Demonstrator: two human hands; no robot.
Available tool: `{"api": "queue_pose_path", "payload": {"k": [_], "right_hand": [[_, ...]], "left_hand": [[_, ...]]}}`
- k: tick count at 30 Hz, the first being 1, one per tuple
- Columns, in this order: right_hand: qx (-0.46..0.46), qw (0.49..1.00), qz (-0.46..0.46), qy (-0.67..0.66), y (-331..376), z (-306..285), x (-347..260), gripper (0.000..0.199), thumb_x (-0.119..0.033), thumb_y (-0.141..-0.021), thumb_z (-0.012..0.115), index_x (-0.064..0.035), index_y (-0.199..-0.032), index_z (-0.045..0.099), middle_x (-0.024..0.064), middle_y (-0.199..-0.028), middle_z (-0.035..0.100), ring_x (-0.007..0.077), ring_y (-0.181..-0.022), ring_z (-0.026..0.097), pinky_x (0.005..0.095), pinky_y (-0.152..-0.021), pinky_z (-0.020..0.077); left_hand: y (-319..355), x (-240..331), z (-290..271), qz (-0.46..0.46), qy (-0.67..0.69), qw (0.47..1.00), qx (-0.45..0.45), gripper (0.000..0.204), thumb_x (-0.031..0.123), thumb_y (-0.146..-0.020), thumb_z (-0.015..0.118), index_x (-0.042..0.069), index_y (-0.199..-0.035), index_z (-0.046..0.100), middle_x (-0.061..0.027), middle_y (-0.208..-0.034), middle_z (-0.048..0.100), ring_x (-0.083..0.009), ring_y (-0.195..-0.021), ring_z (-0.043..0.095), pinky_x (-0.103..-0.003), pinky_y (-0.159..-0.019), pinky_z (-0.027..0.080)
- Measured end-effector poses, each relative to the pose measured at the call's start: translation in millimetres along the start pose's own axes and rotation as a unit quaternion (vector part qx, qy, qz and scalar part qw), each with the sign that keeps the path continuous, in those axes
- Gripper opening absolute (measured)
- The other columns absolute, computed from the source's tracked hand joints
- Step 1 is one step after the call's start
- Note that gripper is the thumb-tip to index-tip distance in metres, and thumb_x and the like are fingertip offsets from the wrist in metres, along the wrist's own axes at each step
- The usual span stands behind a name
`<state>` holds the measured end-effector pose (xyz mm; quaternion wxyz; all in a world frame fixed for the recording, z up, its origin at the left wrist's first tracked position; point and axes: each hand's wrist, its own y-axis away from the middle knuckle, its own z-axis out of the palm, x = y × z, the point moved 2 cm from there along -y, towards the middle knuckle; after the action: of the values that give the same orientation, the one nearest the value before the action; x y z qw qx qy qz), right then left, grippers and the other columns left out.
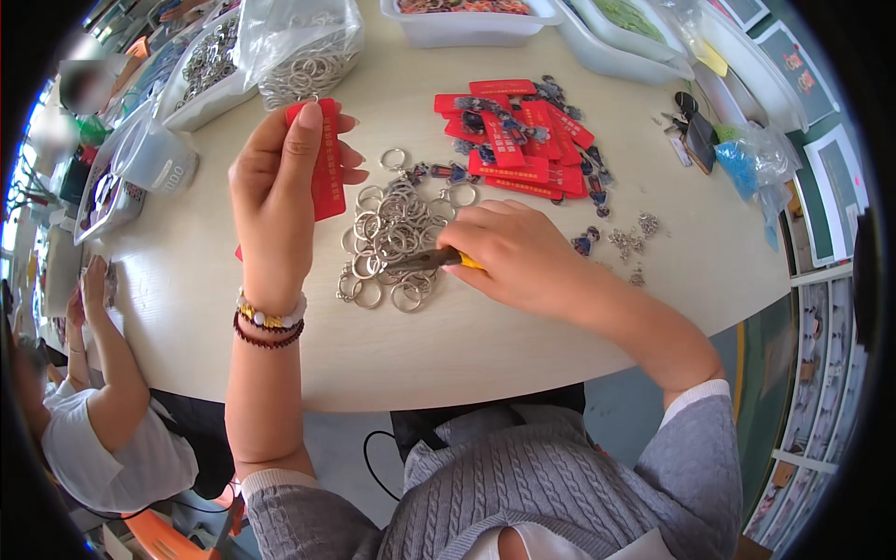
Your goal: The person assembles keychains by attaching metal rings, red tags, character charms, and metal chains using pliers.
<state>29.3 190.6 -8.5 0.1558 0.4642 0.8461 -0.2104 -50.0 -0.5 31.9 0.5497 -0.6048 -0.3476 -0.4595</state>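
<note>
The bench [523,345] is a pale rounded top, and its near edge curves just below both wrists, so anything nudged toward the body has little room before it drops. White trays [471,28] and a clear bag of rings [303,47] line the far side, well beyond the grips. A spread of red tags [523,140] lies beyond the right grip, with a few small charms [635,233] out past it on the right side.

Between the two grips sits the pile of key rings [392,243], loose steel loops overlapping each other. They look light, stiff and slick, likely to slide and tangle, so each is best taken by its rim, one at a time.

The left hand [280,187] is raised above the bench, its grip closed on a red tag [327,168], pinched flat between thumb and fingers near the top edge. The tag looks thin, light and slightly bendy; holding it by the edges keeps its face clear.

The right hand [523,252] rests low on the bench, its grip wrapped shut round the yellow handles of pliers [425,261], whose dark nose pokes into the ring pile. Whether the nose has a ring in it, I cannot tell.

Open room lies mostly right of the right grip and under the raised left one
</note>
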Motion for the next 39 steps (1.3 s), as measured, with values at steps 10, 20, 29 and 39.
{"api": "queue_pose_path", "payload": {"k": [10, 20, 29, 39], "right_hand": [[-0.062, 0.996, 0.062, -0.003, -7, -9, 9, 0.019, -0.009, -0.078, 0.067, -0.0032, -0.094, 0.059, 0.0045, -0.088, 0.059, 0.0213, -0.078, 0.059, 0.0337, -0.067, 0.0483], [0.092, 0.812, 0.22, -0.533, 31, -45, 24, 0.013, -0.01, -0.087, 0.06, -0.0012, -0.096, 0.057, 0.0126, -0.1, 0.063, 0.0236, -0.096, 0.064, 0.0415, -0.086, 0.0534], [0.14, 0.786, 0.156, -0.581, 36, -47, 18, 0.01, -0.01, -0.087, 0.058, -0.0013, -0.091, 0.054, 0.0142, -0.097, 0.064, 0.0263, -0.099, 0.064, 0.0469, -0.087, 0.0534], [0.109, 0.814, 0.179, -0.541, 35, -49, 11, 0.015, -0.014, -0.085, 0.058, -0.0019, -0.087, 0.05, 0.0256, -0.1, 0.063, 0.0326, -0.099, 0.063, 0.0542, -0.085, 0.0533]], "left_hand": [[20, -26, 9, -0.116, 0.115, 0.986, -0.039, 0.027, 0.024, -0.099, 0.05, -0.001, -0.102, 0.059, -0.0047, -0.088, 0.065, -0.008, -0.066, 0.059, -0.021, -0.056, 0.049], [49, -24, 40, 0.059, -0.174, 0.962, -0.202, 0.011, 0.003, -0.089, 0.057, -0.003, -0.098, 0.058, -0.0101, -0.08, 0.058, -0.0204, -0.064, 0.057, -0.03, -0.059, 0.046], [58, -17, 55, 0.235, -0.265, 0.9, -0.256, 0.02, -0.003, -0.082, 0.062, -0.003, -0.101, 0.059, -0.0137, -0.089, 0.06, -0.0281, -0.071, 0.062, -0.034, -0.061, 0.051], [58, -18, 52, 0.249, -0.279, 0.893, -0.249, 0.025, 0.002, -0.077, 0.067, 0.001, -0.1, 0.059, -0.0092, -0.089, 0.058, -0.0236, -0.074, 0.062, -0.033, -0.062, 0.052]]}}
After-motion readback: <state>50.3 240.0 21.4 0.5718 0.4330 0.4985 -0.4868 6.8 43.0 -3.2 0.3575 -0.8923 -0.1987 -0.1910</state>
